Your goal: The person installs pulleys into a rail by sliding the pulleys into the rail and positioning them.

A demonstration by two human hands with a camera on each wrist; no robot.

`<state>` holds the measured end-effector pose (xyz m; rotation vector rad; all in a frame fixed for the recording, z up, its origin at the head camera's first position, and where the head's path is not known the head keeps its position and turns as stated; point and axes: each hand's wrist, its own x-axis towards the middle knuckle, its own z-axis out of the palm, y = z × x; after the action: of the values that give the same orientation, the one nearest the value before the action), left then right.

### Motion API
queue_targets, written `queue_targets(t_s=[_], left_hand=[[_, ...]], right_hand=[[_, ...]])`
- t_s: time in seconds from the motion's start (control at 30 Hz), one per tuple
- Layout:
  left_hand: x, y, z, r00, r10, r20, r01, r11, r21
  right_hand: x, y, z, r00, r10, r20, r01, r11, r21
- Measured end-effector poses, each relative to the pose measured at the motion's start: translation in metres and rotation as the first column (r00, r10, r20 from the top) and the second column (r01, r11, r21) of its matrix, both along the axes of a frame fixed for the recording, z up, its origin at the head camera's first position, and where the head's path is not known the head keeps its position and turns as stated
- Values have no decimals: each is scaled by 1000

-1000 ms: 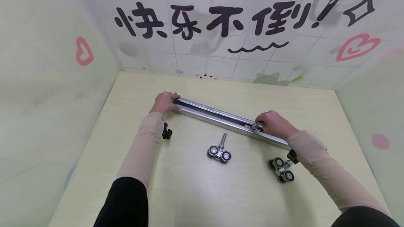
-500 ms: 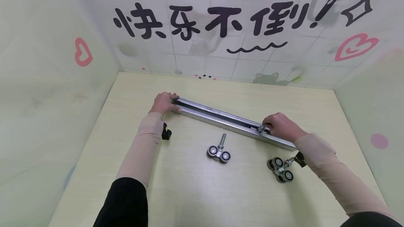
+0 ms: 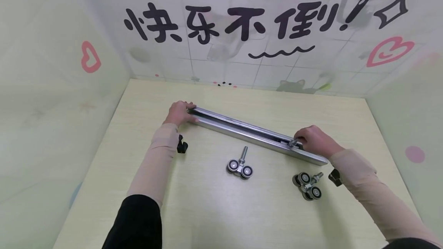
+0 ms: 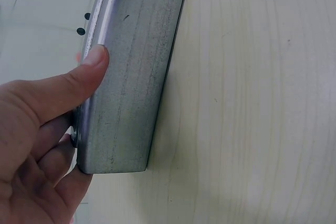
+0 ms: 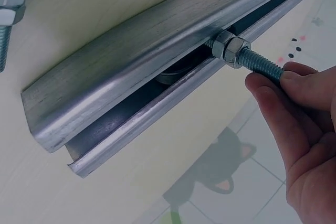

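Head view: left hand (image 3: 178, 113) clasps the metal rail (image 3: 242, 133), likely stiff and weighty, at its left end; right hand (image 3: 316, 140) pinches a threaded bolt (image 5: 257, 63), whose ridges should resist slipping.

The rail (image 3: 256, 138) is silver-grey, the tabletop (image 3: 194, 187) pale wood-grain, the lettering (image 3: 245, 11) black.

both arms (image 3: 154, 164) stretch forward over the tabletop (image 3: 207, 210), the left hand (image 3: 179, 113) gripping toward its far left corner, the right hand (image 3: 317, 141) pinching nearer its right edge.
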<state>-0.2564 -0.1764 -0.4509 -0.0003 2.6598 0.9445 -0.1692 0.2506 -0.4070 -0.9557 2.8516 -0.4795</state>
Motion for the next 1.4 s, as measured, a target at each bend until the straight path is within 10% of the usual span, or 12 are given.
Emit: queue_targets(t_s=[1.4], left_hand=[[0, -1, -1, 1000, -2, 5, 2, 1000, -9]], right_hand=[[18, 41, 9, 994, -89, 64, 84, 994, 74]])
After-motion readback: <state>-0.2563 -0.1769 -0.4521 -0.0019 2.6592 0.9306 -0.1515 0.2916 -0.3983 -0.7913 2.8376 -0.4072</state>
